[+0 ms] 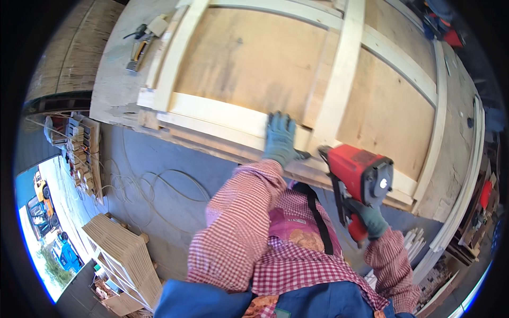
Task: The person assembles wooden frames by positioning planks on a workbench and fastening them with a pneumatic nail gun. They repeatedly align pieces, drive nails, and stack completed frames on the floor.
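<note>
Plywood worktop carries a slatted wooden panel; my left hand lies flat, open, on its near rail, my right hand grips a red nail gun.

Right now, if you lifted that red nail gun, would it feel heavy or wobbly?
Probably heavy for its size: the red nail gun has a chunky, solid-looking body. It likely stays stiff, since nothing on it sags in the right hand. It may tip forward, because the bulky head sits above the grip.

Plywood panel open btwn slats; upright slat blocks rt side.
</note>
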Motion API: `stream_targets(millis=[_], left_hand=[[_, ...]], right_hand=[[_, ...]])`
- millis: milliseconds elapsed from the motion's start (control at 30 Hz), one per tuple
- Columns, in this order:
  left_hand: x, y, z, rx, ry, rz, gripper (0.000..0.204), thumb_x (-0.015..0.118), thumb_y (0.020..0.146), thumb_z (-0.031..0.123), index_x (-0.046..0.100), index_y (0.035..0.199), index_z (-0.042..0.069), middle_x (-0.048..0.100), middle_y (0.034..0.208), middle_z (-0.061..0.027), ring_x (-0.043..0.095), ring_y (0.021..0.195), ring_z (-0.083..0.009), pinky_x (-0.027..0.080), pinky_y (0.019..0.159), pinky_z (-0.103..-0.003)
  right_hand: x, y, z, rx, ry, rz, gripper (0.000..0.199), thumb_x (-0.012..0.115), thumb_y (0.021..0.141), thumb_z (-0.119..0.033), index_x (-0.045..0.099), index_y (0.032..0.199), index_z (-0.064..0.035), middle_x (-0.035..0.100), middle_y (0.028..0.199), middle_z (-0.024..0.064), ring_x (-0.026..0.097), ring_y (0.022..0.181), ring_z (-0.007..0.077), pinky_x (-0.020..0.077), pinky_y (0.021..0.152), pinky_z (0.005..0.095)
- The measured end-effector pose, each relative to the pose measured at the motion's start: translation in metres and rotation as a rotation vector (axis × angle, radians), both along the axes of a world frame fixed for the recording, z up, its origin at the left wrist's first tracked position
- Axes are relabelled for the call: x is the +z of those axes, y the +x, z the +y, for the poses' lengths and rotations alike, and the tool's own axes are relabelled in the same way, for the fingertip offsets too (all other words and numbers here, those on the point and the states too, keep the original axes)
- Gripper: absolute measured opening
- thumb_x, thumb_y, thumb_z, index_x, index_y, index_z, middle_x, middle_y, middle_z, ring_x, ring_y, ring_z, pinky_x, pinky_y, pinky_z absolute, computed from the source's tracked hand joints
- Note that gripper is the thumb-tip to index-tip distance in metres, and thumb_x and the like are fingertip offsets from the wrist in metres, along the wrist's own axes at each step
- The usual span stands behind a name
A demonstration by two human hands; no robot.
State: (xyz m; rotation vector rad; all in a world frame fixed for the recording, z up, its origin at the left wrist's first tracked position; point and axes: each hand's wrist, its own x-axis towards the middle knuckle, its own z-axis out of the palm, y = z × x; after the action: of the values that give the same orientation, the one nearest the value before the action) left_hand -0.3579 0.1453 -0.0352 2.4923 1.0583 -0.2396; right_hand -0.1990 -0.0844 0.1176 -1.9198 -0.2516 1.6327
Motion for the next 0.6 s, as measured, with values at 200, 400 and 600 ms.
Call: stream_targets(millis=[200,400,600], left_hand=[[0.006,-0.049,0.044,-0.226,-0.230,-0.315,0.097,0.072,0.068,0.054,0.036,0.142,0.001,0.032,0.147,-0.0201,0.024,0.139,-0.0376,0.014,0.117,-0.047],[0.026,-0.242,0.205,0.078,-0.028,-0.654,0.082,0.077,0.070,0.026,0.040,0.140,0.003,0.039,0.142,-0.0190,0.034,0.133,-0.0380,0.026,0.113,-0.046],[0.021,-0.392,0.343,0.087,0.176,-0.010,0.109,0.080,0.065,0.045,0.023,0.148,0.002,0.025,0.151,-0.0183,0.022,0.141,-0.0362,0.016,0.117,-0.046]], right_hand=[[0.027,-0.059,0.046,0.452,0.138,-0.478,0.009,0.059,0.081,-0.006,0.064,0.075,-0.0021,0.059,0.067,0.0065,0.058,0.058,0.0152,0.0454,0.052,0.0297],[0.020,-0.168,0.195,-0.043,-0.042,-0.085,0.009,0.061,0.082,-0.011,0.061,0.078,-0.0018,0.058,0.064,0.0047,0.055,0.055,0.0136,0.0433,0.050,0.0285],[-0.027,-0.255,0.326,0.000,0.185,-0.056,0.033,0.061,0.078,-0.001,0.054,0.110,0.0016,0.057,0.064,0.0078,0.055,0.052,0.0154,0.0419,0.047,0.0276]])
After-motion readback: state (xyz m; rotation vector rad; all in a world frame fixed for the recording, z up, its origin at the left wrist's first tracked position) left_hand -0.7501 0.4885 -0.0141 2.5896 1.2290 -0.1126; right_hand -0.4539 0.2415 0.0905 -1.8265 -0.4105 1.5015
